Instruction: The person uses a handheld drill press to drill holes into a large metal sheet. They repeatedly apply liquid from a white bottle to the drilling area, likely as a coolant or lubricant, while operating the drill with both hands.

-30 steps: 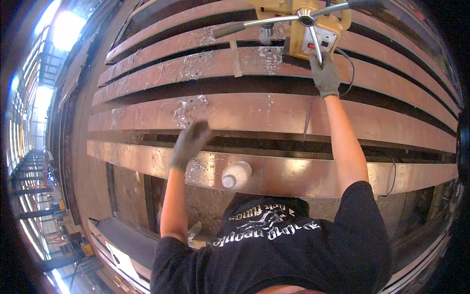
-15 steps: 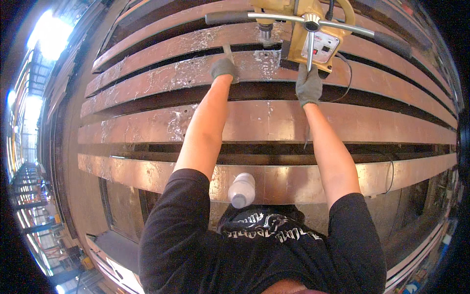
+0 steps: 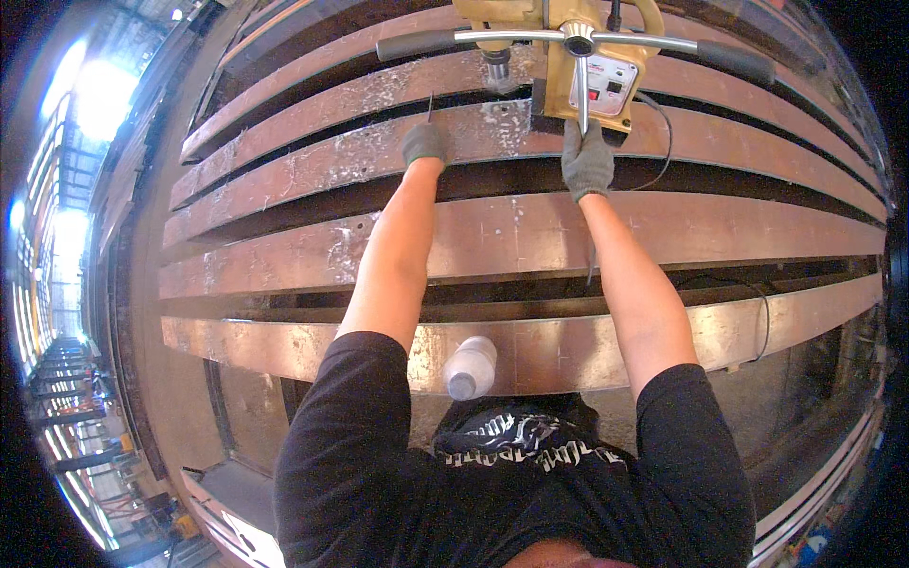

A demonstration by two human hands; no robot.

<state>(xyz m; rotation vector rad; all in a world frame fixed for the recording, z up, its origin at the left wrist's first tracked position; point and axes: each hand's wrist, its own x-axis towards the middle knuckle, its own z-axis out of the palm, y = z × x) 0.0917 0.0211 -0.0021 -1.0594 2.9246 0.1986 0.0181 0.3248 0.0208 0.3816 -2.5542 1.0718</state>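
Observation:
A yellow magnetic drill (image 3: 561,85) stands on a brown steel beam at the upper right. My gloved right hand (image 3: 587,163) grips the lower spoke of its feed handle (image 3: 581,90); two more spokes with dark grips reach out left and right. The drill's chuck (image 3: 497,71) points down at the beam, among whitish wet patches and shavings. Left of it, my gloved left hand (image 3: 423,144) is closed around a thin, flat strip-like tool (image 3: 432,106), seen edge-on. Most of that tool is hidden in the fist, so its kind is unclear.
Several long steel beams (image 3: 559,231) lie side by side with dark gaps between them. A whitish plastic bottle (image 3: 471,367) rests on the nearest beam, close to my body. The drill's black cable (image 3: 668,142) loops down on the right. Metal shavings (image 3: 312,161) litter the beams at left.
The thin tool in my left hand has turned from its flat side to its edge. My right hand still holds the feed handle. The whole view has shifted slightly.

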